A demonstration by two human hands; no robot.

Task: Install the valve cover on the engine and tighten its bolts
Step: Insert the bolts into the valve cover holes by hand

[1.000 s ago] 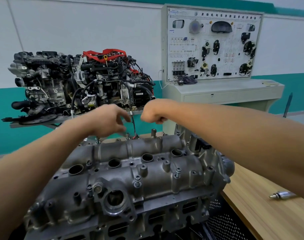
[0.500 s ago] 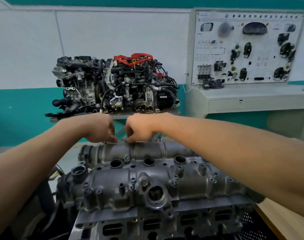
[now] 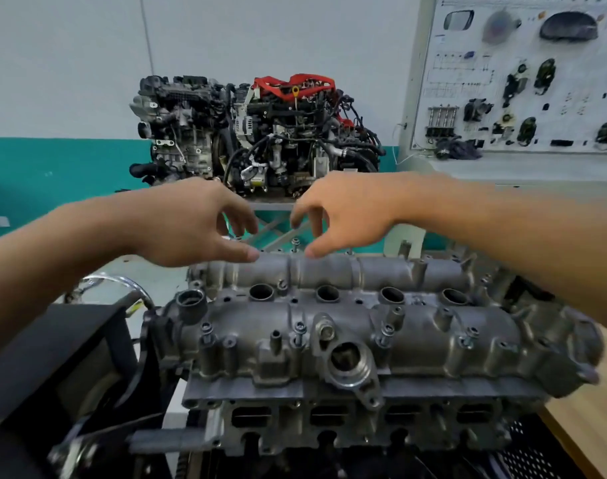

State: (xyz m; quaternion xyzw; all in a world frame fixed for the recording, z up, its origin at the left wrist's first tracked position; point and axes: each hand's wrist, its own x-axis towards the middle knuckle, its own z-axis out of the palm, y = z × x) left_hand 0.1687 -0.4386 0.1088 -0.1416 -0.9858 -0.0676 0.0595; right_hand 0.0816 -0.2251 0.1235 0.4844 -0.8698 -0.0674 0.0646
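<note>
Over far edge of valve cover (image 3: 416, 328), left hand (image 3: 188, 226), right hand (image 3: 350, 210), both relaxed

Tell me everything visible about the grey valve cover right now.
The grey cast-metal valve cover sits on the engine, long side facing the camera. Four round open wells line its top; small bolts stand in bosses along the front. Both thumbs seem to touch its far ridge: left hand, right hand.
</note>
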